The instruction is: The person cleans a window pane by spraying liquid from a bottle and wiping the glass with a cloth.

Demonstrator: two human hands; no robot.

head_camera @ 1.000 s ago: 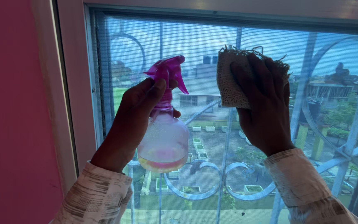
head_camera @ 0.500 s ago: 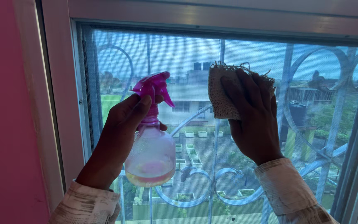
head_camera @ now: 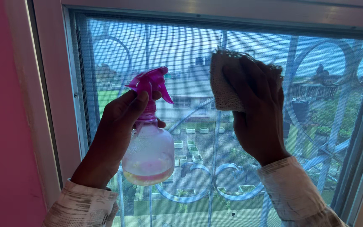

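My left hand (head_camera: 114, 130) grips a clear round spray bottle (head_camera: 148, 153) by the neck, below its pink trigger head (head_camera: 150, 82). A little pinkish liquid sits at the bottom of the bottle. My right hand (head_camera: 257, 113) presses a coarse beige cloth (head_camera: 223, 86) flat against the window's mesh screen (head_camera: 190, 46). The nozzle points right, toward the screen and the cloth. Both hands are raised in front of the window, a short gap apart.
A pale window frame (head_camera: 51, 105) borders the screen on the left, with a pink wall (head_camera: 1, 126) beside it. Curved metal grille bars (head_camera: 215, 176) run behind the mesh. Outside are buildings, planters and trees far below.
The view shifted right, so frame and hands sit further left in the picture. Both hands keep the same hold; the cloth stays pressed on the screen at about the same spot.
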